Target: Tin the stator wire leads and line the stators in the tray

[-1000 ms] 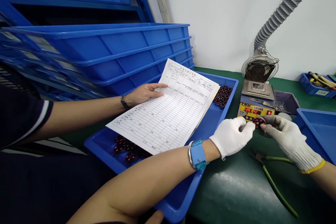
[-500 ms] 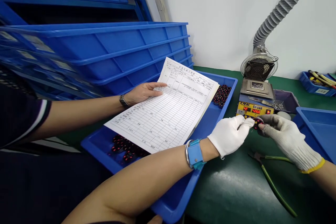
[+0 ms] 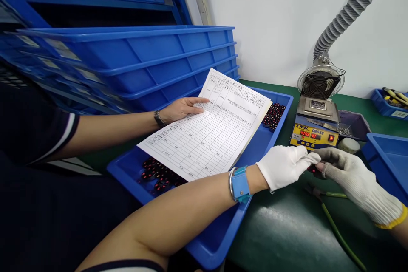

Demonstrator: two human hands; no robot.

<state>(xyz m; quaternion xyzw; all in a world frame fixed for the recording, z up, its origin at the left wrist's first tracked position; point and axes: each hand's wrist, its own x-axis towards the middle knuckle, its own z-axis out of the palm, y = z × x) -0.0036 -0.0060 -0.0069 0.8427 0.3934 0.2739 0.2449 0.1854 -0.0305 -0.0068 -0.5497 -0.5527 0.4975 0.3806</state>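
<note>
My left hand, in a thin white glove with a blue strap at the wrist, is closed, its fingertips pinched against a small round black part with red dots. My right hand, in a knitted glove with a yellow cuff, is closed round the same part from the other side. Gloved fingers hide most of the part. Below my hands, green-handled cutting pliers lie on the green table. Just behind stands a yellow soldering pot unit with lit red digits.
At left, another person's hand holds a printed form over a blue tray containing many similar black parts. Stacked blue bins rise behind. A fan with a grey hose and another blue tray stand at right.
My left fingers have moved farther over the round part, covering more of it. The whole view has shifted slightly, and the unit's displayed digits differ. The other person still holds the form.
</note>
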